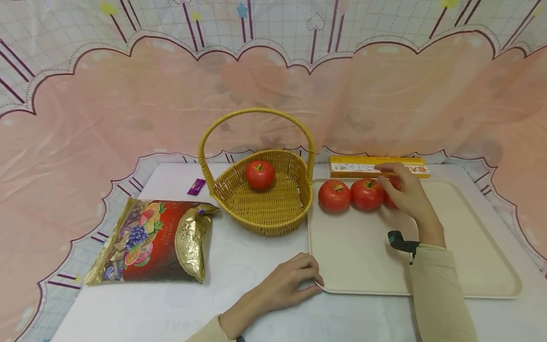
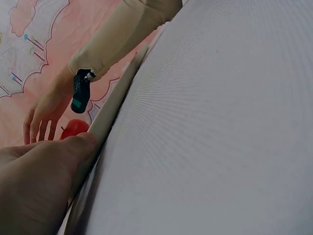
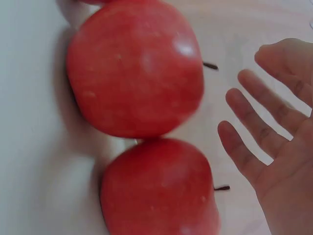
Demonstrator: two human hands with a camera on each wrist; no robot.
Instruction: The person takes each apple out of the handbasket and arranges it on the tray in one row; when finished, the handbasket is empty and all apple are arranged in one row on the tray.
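Three red apples sit in a row at the back left of a cream tray (image 1: 359, 256): a left apple (image 1: 334, 195), a middle apple (image 1: 367, 194) and a right apple (image 1: 390, 198) partly hidden by my hand. My right hand (image 1: 408, 192) hovers over the right apple, its fingers spread and holding nothing. Two apples (image 3: 137, 68) fill much of the right wrist view, apart from the fingers. My left hand (image 1: 290, 282) grips the tray's front left corner, its thumb (image 2: 80, 147) along the rim in the left wrist view. Another red apple (image 1: 259, 175) lies inside a woven basket (image 1: 269, 223).
The basket's tall handle (image 1: 256, 110) arches up left of the tray. Further left lies a bag of mixed fruit candy (image 1: 158, 242), with a small purple candy (image 1: 196, 186) behind it. A yellow and white box (image 1: 378, 167) stands behind the tray.
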